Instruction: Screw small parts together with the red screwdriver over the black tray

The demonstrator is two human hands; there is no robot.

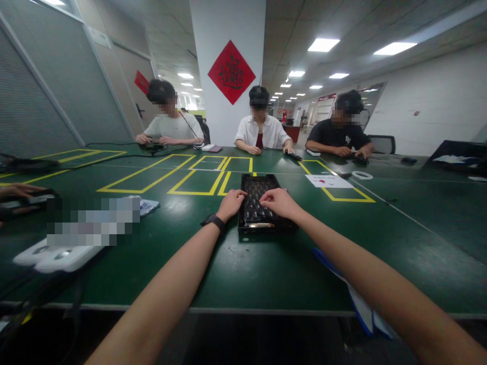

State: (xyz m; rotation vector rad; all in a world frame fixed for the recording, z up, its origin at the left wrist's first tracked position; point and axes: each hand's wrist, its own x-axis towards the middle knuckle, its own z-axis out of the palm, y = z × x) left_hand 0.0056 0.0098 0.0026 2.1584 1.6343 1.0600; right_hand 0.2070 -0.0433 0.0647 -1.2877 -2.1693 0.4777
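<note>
A black open box [240, 230] lies on the green table in front of me. Inside sits a dark insert with several small shiny spots in rows. Along its near end rests a slim pale-and-gold piece [261, 225], shaped like a pen. My left hand [232, 204], with a dark wristband, is closed on the box's left edge. Over the right half of the insert hovers my right hand [283, 204], thumb and fingertips pinched together. Whatever is between those fingertips is too small to make out.
Left of me are white devices [64, 256], partly blurred out, and a person's hand [17, 191] on a dark object. Yellow tape outlines [190, 192] mark the green table [182, 274]. A paper sheet [329, 181] and tape roll [362, 175] lie right. Three people sit opposite.
</note>
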